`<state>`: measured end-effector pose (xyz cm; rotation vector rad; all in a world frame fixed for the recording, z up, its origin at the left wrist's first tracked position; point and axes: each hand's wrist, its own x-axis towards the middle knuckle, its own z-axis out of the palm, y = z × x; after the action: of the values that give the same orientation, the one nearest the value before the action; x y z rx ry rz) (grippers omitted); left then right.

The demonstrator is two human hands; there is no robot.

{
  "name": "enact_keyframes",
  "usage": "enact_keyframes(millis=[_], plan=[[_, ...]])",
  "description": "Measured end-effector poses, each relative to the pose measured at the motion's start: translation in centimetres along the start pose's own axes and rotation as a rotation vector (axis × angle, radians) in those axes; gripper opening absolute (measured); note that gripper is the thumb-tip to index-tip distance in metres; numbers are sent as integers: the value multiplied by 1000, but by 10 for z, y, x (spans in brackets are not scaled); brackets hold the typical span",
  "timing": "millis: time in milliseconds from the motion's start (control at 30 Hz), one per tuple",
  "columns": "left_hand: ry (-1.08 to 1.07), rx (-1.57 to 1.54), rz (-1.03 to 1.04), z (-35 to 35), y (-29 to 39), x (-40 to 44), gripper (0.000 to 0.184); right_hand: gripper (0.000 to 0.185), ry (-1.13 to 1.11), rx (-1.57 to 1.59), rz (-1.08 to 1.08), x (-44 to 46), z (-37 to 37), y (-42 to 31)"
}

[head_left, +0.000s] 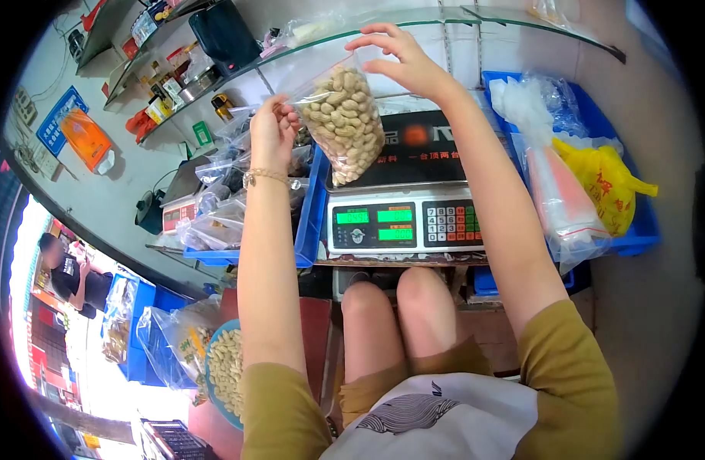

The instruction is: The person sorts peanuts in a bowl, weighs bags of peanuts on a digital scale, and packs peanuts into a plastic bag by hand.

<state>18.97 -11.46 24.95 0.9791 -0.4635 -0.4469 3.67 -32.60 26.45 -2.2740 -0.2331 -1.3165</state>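
A clear zip bag filled with pale shelled nuts, which look like pistachios, hangs tilted above the scale. My left hand is closed on its upper left corner. Close to the bag's upper right corner, my right hand has its fingers spread; whether a fingertip touches the plastic is unclear. Under the bag is an electronic scale with lit green displays and a keypad. The bag covers part of its dark weighing plate.
Blue trays with bagged goods flank the scale on the left; a blue tray on the right holds plastic bags and a yellow bag. Glass shelves run above. A basin of nuts stands lower left. Another person is outside.
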Motion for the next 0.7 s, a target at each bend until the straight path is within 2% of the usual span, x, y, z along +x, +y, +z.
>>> enact_keyframes(millis=[33,133,167,233,267,300,333,400,467,533,700], plan=[[-67,54,29,-6,-2,4,22,25,-2,108,-34,-2,2,1],[-55,178,162,2,-14,-2,44,22,-60,215,15,3,7,0],[-39,237,201,10,-24,-9,65,21,-72,168,-29,8,11,4],[-215,292,154,3,-36,-5,82,20,-96,78,-125,23,24,16],[-302,319,129,-2,-42,-2,91,19,-98,104,-93,26,34,19],[-377,315,137,-1,-42,-4,89,21,-98,129,-60,31,43,18],[-383,292,236,2,-48,-8,90,24,-99,153,-26,35,52,17],[-396,238,434,10,-61,-15,92,37,98,94,-63,37,68,15],[-379,445,589,18,-68,-30,100,50,263,34,-50,34,74,8],[-320,590,667,23,-80,-31,102,63,398,-19,7,31,74,-5],[-30,566,649,25,-80,-26,92,68,329,125,112,50,75,-12]])
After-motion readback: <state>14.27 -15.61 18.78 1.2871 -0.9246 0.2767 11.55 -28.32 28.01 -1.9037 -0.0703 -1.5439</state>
